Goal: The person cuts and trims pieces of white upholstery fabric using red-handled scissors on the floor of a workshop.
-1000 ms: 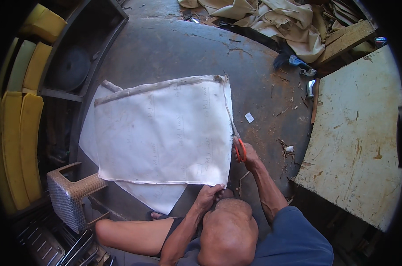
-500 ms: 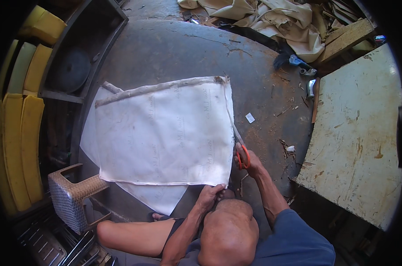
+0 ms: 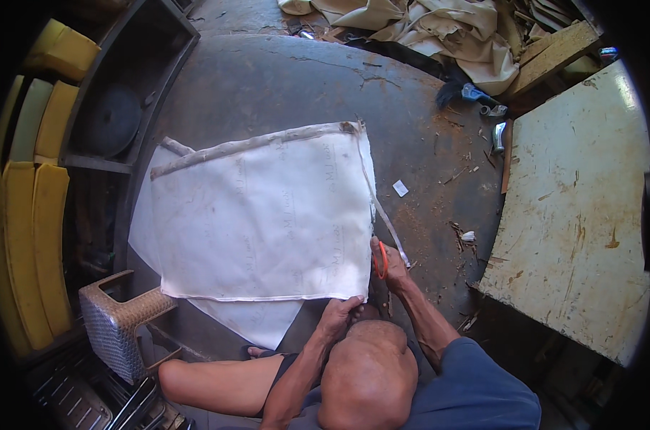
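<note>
A white printed fabric sheet (image 3: 260, 208) lies over another white piece (image 3: 246, 322) on the dark floor, with a stained band along its far edge. My left hand (image 3: 335, 319) pinches the sheet's near right corner. My right hand (image 3: 393, 269) grips orange-handled scissors (image 3: 382, 259) at the sheet's right edge; their blades are mostly hidden. A thin, pale strip (image 3: 388, 222) runs from the far right corner down that edge and curves out past my right hand.
Yellow foam cushions (image 3: 35, 251) and a metal shelf (image 3: 164, 64) are on the left, above a woven seat piece (image 3: 113, 322). Crumpled beige material (image 3: 454, 36) lies at the back. A worn pale board (image 3: 568, 208) fills the right. Wood scraps (image 3: 459, 236) and a small white square (image 3: 400, 188) dot the floor.
My right hand and the scissors have moved down the right edge toward me. The strip's lower end now hangs out to the right. My left hand stays at the corner.
</note>
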`<state>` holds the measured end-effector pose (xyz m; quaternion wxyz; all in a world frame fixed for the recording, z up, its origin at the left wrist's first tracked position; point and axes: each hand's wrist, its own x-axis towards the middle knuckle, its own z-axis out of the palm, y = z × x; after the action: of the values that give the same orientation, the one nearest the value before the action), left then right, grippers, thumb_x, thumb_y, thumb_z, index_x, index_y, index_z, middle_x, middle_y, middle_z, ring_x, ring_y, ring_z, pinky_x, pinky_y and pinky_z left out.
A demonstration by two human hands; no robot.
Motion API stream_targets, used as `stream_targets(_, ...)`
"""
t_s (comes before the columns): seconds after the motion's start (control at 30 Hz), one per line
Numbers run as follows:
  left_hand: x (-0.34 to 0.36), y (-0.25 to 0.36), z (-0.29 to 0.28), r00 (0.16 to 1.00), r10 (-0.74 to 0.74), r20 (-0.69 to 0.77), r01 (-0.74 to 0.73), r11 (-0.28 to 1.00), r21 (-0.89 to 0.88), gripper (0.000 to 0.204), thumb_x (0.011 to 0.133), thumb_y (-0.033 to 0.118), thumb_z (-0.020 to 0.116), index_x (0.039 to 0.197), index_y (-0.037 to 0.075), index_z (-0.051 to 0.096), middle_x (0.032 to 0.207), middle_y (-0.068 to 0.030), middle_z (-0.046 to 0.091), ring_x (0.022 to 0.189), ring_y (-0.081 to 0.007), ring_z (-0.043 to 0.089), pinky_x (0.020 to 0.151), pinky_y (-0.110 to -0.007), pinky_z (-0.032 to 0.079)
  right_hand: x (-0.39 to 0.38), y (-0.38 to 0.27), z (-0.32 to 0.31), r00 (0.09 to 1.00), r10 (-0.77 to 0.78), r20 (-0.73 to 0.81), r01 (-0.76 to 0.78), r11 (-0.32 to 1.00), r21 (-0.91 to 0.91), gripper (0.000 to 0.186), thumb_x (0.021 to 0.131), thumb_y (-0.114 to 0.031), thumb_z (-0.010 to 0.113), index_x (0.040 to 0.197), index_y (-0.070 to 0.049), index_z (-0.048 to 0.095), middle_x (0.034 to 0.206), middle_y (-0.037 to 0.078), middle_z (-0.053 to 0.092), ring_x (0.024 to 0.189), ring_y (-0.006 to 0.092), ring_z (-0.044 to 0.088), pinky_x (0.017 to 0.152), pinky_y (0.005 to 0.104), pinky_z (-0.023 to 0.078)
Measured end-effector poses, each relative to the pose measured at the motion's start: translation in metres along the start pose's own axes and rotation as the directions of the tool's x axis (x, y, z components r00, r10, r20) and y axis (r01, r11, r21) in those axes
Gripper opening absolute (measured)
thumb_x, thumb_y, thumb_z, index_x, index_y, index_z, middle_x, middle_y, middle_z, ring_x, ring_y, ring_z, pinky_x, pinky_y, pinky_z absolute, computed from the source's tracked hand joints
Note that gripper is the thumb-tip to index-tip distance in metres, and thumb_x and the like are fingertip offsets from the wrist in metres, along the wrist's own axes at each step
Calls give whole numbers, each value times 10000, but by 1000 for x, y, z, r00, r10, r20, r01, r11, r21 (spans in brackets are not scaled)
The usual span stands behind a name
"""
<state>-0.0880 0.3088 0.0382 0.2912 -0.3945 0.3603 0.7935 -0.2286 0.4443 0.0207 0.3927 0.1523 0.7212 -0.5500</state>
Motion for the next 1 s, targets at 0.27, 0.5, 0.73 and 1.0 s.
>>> stream_targets(0.27, 2, 0, -2, 1000, -1, -21, 2, 997, 73, 249, 889, 295, 691, 853, 49, 671, 729, -16, 627, 609, -94, 542, 556, -246, 413, -3, -3, 12, 995, 27, -93, -28, 999, -19, 674, 935, -678, 454, 923, -45, 687, 685, -24, 579, 614, 92, 488, 570, 266, 374)
stream_targets(0.5, 6, -7, -7, 1000, 10, 6, -10, 999, 32, 258, 880, 289, 708, 891, 33, 679, 772, -35, 650, 657, -115, 577, 613, -262, 455, 19, -3, 8, 997, 32, -64, -31, 999, 16, 629, 912, -677, 505, 804, -74, 647, 636, -39, 512, 579, 77, 452, 532, 256, 340)
stream_targets(0.73, 2, -6, -3, 998, 64, -11, -64, 998, 11, 235, 895, 261, 691, 836, 35, 668, 696, -16, 612, 590, -96, 534, 546, -240, 410, 9, -30, 1, 997, 32, -69, -33, 999, -10, 575, 890, -666, 563, 703, -122, 569, 607, -71, 436, 572, 62, 412, 518, 260, 307)
stream_targets(1.0, 3, -4, -2, 999, 30, -15, -29, 998, 56, 243, 897, 266, 693, 833, 33, 672, 698, -19, 618, 591, -94, 541, 548, -236, 418, 20, -20, 1, 992, 40, -119, -45, 998, -44, 656, 851, -717, 567, 671, -86, 577, 584, -39, 470, 535, 84, 459, 483, 263, 341)
